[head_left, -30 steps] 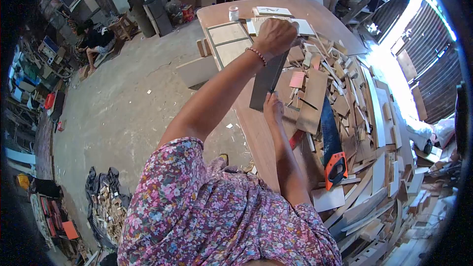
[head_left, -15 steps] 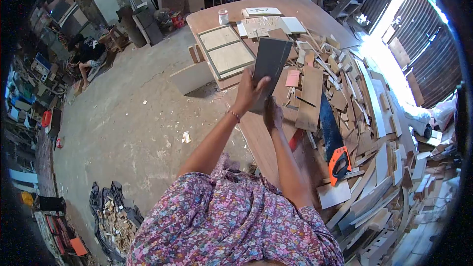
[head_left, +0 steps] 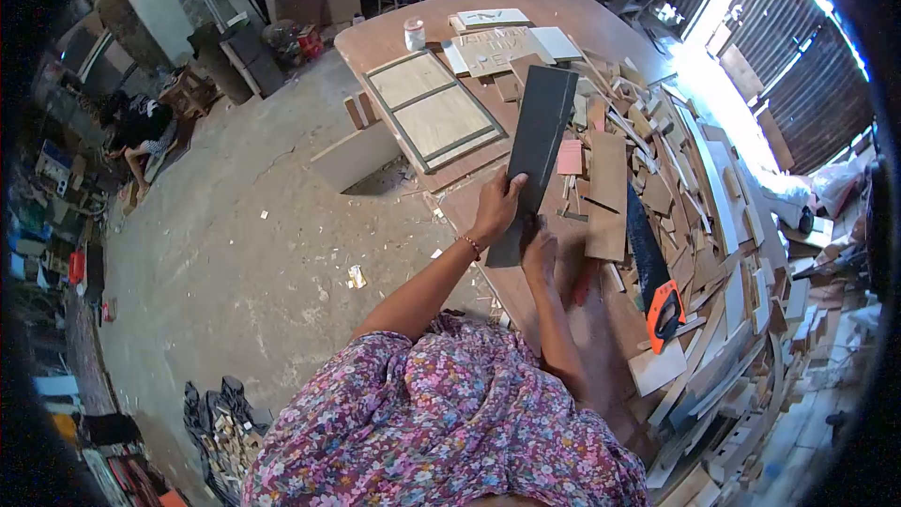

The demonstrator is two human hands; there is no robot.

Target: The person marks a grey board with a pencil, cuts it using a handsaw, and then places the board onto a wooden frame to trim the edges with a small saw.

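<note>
My left hand [head_left: 497,208] grips a long dark grey board [head_left: 542,131] by its left edge, thumb lying over the face. The board slants up and to the right above the workbench [head_left: 587,5]. At its lower right edge is my right hand [head_left: 540,252], with fingers curled and slightly blurred; what they hold, if anything, I cannot tell. Just right of the board lie a pink pad [head_left: 570,157] and a brown wooden board [head_left: 608,211]. A handsaw [head_left: 664,314] with an orange handle rests on the scraps beyond them.
A framed wooden panel [head_left: 441,117] lies on the bench's left side, with a white jar [head_left: 414,34] behind it. Heaped wood offcuts [head_left: 699,216] cover the right side. A person [head_left: 141,131] sits low at the far left. A black sack of scraps [head_left: 225,432] stands on the floor.
The board has turned so that more of its length shows, and its lower end now appears below my left hand. Both hands sit slightly lower and further right in view.
</note>
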